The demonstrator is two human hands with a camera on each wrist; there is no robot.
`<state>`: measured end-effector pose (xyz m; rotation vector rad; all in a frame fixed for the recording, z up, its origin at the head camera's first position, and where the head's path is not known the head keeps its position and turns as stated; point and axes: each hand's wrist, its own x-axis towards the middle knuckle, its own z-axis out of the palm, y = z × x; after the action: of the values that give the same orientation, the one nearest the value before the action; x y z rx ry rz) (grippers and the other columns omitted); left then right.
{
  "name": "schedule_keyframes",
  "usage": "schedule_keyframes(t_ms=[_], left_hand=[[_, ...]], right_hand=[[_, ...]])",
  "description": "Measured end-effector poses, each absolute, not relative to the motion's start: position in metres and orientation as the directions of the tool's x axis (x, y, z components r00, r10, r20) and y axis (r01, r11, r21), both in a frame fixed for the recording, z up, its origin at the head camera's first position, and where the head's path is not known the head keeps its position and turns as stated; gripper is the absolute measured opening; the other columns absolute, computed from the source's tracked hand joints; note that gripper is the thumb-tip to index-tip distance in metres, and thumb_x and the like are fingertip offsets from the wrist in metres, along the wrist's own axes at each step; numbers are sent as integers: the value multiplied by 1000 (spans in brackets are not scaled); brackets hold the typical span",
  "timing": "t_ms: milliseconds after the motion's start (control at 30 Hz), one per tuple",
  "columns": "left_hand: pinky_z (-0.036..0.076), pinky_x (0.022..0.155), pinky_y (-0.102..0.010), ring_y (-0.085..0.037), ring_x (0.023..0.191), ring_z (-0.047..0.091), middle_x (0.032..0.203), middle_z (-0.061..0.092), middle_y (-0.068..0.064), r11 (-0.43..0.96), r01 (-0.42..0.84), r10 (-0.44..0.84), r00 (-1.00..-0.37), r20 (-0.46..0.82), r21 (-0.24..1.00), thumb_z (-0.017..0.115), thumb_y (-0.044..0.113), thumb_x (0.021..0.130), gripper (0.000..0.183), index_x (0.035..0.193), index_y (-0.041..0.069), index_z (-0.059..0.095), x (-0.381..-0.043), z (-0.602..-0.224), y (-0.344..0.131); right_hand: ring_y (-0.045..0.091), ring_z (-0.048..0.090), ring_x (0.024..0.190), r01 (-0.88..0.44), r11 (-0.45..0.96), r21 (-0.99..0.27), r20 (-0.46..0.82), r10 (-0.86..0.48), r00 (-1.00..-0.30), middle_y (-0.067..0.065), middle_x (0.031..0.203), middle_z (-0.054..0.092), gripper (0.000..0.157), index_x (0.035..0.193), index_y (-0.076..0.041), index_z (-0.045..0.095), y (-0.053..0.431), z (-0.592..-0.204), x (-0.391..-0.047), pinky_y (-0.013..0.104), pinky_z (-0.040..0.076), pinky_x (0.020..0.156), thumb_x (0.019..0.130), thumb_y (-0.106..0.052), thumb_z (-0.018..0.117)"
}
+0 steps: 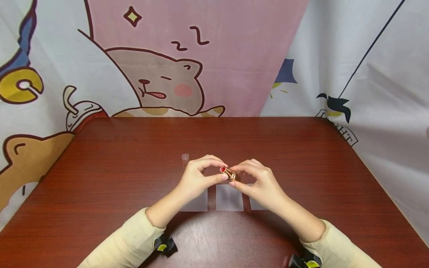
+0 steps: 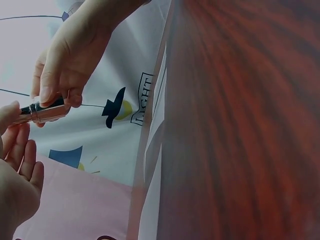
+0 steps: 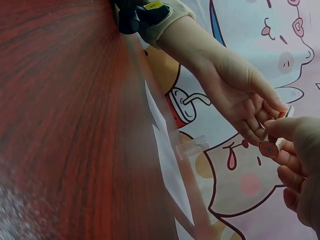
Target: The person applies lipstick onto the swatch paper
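Note:
A gold lipstick [image 1: 229,173] with a red tip is held in the air between both hands, its red end turned left. My left hand [image 1: 196,175] pinches the upper part near the red tip between thumb and fingers. The gold base is gripped by my right hand [image 1: 259,178], whose thumb and fingertips close round it. In the right wrist view the flat bottom of the lipstick [image 3: 268,149] faces the camera. Behind the left hand, a clear plastic cap [image 1: 185,159] stands on the table, its lower part hidden by that hand.
Under the hands, three white paper squares lie in a row: a left one [image 1: 196,203], a middle one [image 1: 229,199] and a right one [image 1: 257,203], partly covered by the hands. The reddish-brown table [image 1: 134,149] reaches back to a cartoon-printed curtain [image 1: 231,67].

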<state>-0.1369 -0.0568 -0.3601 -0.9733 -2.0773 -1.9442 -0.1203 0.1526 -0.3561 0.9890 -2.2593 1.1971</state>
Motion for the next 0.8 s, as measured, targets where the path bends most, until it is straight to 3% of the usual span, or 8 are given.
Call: schedule_keyframes(t_ms=[633,800], left_hand=[[48,88,-37,-20,92,62,92,68,-2,-26,590,354,-749,560,807,79,-3,74,18,91,1,74,-136,-357,-59],[49,85,-36,-19,90,62,91,68,-2,-31,598,356,-742,568,801,80,-4,73,18,90,0,74,-136,-357,-59]], right_hand=[[19,56,74,-763,316,-564,646,-406,-646,-1,86,66,36,100,-5,71,152,-364,-122,18,47,67,67,2,84],[17,56,73,-767,307,-564,645,-417,-641,-1,85,65,35,99,-5,71,152,-363,-121,23,50,63,67,2,83]])
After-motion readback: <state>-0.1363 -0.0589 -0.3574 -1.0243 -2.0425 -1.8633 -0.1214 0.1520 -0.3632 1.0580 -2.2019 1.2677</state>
